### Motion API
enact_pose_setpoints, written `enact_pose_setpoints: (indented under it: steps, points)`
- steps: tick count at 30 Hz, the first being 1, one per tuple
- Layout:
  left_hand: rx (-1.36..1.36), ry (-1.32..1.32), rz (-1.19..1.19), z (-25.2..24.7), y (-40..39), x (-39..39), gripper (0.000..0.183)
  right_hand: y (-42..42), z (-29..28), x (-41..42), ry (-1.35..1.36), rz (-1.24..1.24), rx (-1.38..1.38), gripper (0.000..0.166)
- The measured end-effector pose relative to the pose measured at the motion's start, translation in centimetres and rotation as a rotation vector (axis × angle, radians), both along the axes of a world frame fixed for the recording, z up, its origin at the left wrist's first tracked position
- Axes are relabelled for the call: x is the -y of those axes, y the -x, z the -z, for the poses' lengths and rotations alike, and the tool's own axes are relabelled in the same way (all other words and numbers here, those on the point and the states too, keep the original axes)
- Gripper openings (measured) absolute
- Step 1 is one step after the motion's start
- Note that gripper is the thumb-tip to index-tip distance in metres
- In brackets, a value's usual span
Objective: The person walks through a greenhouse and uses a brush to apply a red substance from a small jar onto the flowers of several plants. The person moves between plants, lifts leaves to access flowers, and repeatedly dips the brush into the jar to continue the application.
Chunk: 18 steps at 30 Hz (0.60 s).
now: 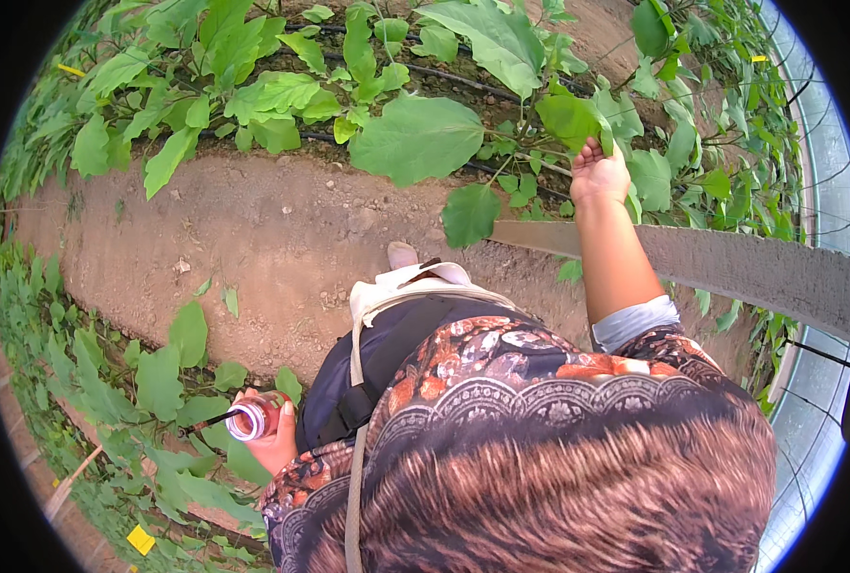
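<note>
My left hand (273,437), low on the left beside my hip, holds a small wide-mouthed jar (247,422) with reddish contents. From the jar's open mouth sticks a thin dark handle (206,422), perhaps a brush; its lower end is hidden inside. My right hand (600,175) reaches out to the upper right with its palm up. Its fingers curl around the edge of a broad green leaf (568,120) on what looks like an eggplant plant. Stems and smaller leaves (522,188) hang just left of that wrist.
A rough grey post (740,268) slants in from the right, behind my right forearm. Black drip lines (461,80) run through the far plant row. Bare soil (253,222) separates it from the near row (160,387). A light bag (411,290) hangs at my waist. Netting (812,415) borders the right.
</note>
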<state>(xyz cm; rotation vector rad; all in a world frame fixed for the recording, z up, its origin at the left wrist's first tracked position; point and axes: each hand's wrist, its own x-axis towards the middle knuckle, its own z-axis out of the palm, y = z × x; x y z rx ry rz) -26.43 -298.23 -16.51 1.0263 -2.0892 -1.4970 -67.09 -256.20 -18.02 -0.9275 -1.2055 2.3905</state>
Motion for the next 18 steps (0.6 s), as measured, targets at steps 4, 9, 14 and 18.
enact_pose_setpoints:
  steps: [4,9,14,18]
  points:
    - [-0.06,0.006,0.055,-0.3,2.7,1.3,0.078,-5.8,2.4,1.0,-0.167,-0.206,0.099,0.016]
    - [-0.126,0.014,0.056,-0.9,4.4,2.7,0.077,-10.7,3.2,3.6,-0.168,-0.471,0.229,0.016]
    - [-0.046,0.073,0.082,-2.1,5.3,4.7,0.077,-7.8,3.3,2.0,-0.137,-0.765,0.248,0.015]
    - [-0.098,0.084,0.098,-3.4,6.3,6.0,0.076,-8.0,3.8,2.5,-0.155,-0.796,0.289,0.013]
